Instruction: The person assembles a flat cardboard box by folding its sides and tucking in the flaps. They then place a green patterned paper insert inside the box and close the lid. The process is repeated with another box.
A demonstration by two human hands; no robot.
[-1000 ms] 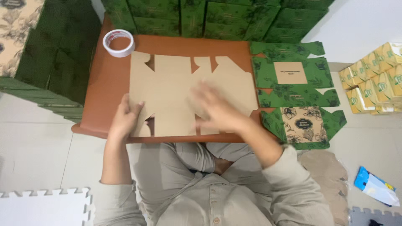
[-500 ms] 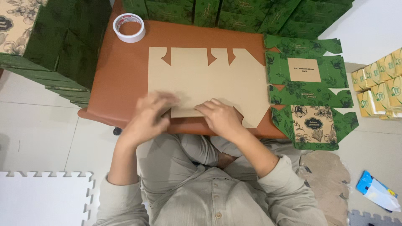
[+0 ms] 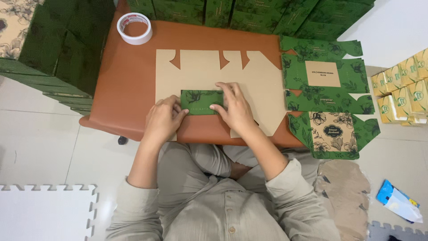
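Note:
A flat die-cut cardboard box blank (image 3: 209,71) lies brown side up on a small reddish-brown table (image 3: 129,85). Its near flap (image 3: 198,101) is folded up and over, showing its green floral printed side. My left hand (image 3: 162,118) presses the left end of that flap. My right hand (image 3: 234,107) presses down on its right end, fingers flat on the fold.
A roll of white tape (image 3: 134,28) sits at the table's far left corner. More green printed blanks (image 3: 327,96) lie stacked at the right. Assembled green boxes (image 3: 249,13) stand behind and at the left (image 3: 58,44). Yellow packets (image 3: 403,91) lie far right; white foam mat (image 3: 44,209) lower left.
The blank has been slid closer and its near flap folded over, so the green side now shows. Both hands moved from the blank's near edge onto the folded flap.

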